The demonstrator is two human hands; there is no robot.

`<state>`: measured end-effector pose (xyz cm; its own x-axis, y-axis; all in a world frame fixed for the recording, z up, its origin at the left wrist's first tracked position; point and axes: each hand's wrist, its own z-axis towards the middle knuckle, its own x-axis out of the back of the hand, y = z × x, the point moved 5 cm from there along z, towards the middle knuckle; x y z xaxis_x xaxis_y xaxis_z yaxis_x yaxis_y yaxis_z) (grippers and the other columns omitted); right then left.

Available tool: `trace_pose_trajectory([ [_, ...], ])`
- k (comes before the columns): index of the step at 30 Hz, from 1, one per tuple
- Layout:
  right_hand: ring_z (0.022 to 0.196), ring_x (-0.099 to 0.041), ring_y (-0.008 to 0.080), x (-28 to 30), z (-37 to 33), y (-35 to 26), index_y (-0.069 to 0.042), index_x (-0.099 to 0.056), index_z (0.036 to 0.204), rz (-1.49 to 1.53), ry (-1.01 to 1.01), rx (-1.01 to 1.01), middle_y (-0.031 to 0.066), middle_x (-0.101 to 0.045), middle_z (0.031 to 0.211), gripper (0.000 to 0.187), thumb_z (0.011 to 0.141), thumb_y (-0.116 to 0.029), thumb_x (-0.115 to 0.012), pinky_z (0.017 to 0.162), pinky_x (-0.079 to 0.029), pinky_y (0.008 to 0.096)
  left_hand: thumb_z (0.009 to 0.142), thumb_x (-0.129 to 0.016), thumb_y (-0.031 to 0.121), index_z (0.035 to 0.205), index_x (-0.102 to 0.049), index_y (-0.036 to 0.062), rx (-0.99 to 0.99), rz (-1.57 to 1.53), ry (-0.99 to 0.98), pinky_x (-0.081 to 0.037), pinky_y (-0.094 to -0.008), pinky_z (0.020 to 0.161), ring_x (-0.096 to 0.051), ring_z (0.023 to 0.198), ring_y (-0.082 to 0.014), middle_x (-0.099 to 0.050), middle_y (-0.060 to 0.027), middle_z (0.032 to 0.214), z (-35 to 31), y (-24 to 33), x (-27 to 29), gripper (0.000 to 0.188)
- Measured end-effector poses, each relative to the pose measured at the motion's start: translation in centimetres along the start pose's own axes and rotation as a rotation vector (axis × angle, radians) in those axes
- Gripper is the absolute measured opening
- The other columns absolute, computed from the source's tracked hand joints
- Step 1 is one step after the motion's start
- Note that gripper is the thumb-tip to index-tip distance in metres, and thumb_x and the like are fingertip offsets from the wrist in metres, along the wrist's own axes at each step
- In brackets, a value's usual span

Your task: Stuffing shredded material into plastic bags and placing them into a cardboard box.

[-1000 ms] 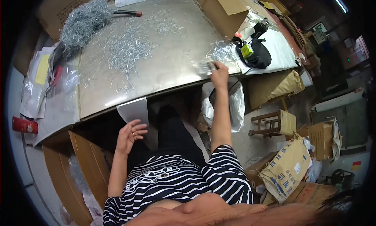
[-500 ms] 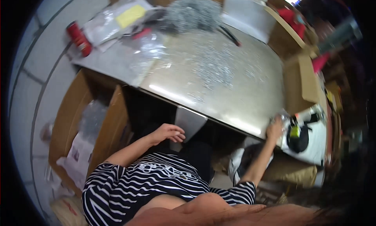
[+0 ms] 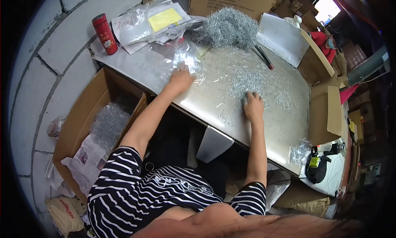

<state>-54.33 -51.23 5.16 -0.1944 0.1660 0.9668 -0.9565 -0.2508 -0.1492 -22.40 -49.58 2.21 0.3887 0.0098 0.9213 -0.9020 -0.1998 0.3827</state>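
My left hand point(image 3: 180, 79) lies flat on a clear plastic bag point(image 3: 185, 56) on the metal table point(image 3: 198, 100), fingers spread. My right hand point(image 3: 253, 106) rests on the table among scattered small silver metal pieces point(image 3: 247, 79), with something small and grey under its fingertips; I cannot tell whether it grips it. A big heap of the same silver pieces point(image 3: 227, 28) sits at the table's far side.
A red cylindrical flask point(image 3: 104, 34) stands at the far left corner beside papers in plastic sleeves point(image 3: 152, 21). An open cardboard box point(image 3: 88, 118) with bagged silver pieces sits on the floor at left. A white sheet point(image 3: 282, 38), a pen point(image 3: 264, 56) and more boxes lie at right.
My view has swung left over the table. My left hand rose from my lap onto the plastic bag. My right hand moved from the table's right edge into the scattered pieces.
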Motion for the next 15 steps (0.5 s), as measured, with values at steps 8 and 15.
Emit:
trace_pose_trajectory([
  [8, 0.066, -0.066, 0.0253, 3.0, 6.9, 8.3, 0.003, -0.069, 0.08, 0.399, 0.101, -0.074, 0.0192, -0.066, 0.072, 0.016, 0.072, -0.009, -0.062, 0.063, -0.051, 0.0355, 0.089, -0.061, 0.033, 0.138, -0.043, -0.0006, -0.363, 0.102, 0.323, -0.025, -0.0527, 0.112, -0.034, 0.138, -0.0313, -0.038, -0.0178, 0.147, -11.1, 1.8, -2.2, 0.062],
  [15, 0.075, -0.068, 0.0338, 11.5, 5.5, 13.1, 0.001, -0.072, 0.091, 0.473, 0.463, -0.237, 0.0206, -0.071, 0.085, 0.017, 0.08, -0.009, -0.065, 0.072, -0.052, 0.0374, 0.086, -0.064, 0.02, 0.127, -0.055, 0.0064, -0.658, -0.013, 0.473, -0.03, -0.0468, 0.109, -0.051, 0.12, -0.0257, -0.054, -0.0099, 0.131, -14.0, -0.3, -2.9, 0.044],
])
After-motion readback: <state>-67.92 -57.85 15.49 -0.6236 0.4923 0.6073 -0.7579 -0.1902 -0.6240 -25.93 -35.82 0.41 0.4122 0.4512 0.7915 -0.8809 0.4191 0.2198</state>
